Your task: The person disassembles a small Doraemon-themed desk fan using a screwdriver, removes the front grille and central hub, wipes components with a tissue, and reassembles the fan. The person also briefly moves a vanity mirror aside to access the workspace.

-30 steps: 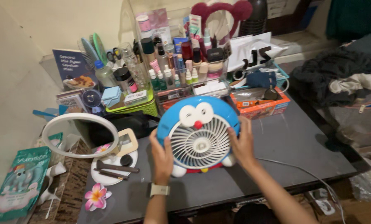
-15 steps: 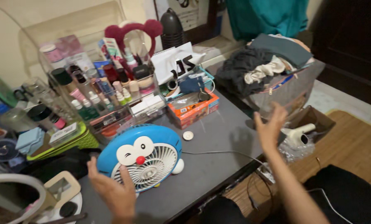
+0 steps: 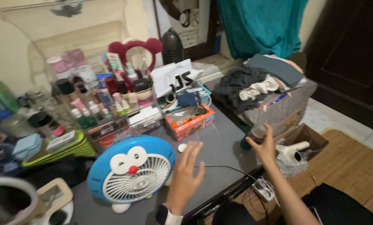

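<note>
- Grey table (image 3: 228, 146), centre of the frame: its left half is crowded, and it bears everything listed below.
- Heap of dark and pale clothes (image 3: 253, 85), upper right, piled on a grey zipped bag at the table's far end.
- Blue cat-faced fan (image 3: 132, 171), lower left of centre: it stands upright on the table, grille toward the camera. Both hands clasped its rim a second ago; now neither touches it, so it stands released, shifted left in the frame as the view swings right.
- Left hand (image 3: 186, 177), lower centre: open, fingers spread, holding nothing, hovering just right of the fan with a watch at the wrist.
- Right hand (image 3: 264, 146), right of centre: open and empty, fingers splayed at the table's right edge, well apart from the fan, above a box holding a white hair dryer (image 3: 292, 152).
- Orange box (image 3: 190, 121), centre, behind the fan.
- Grey cable (image 3: 226, 167), running across the table between the two hands.
- Small white disc (image 3: 182, 147), just beyond the left fingertips.
</note>
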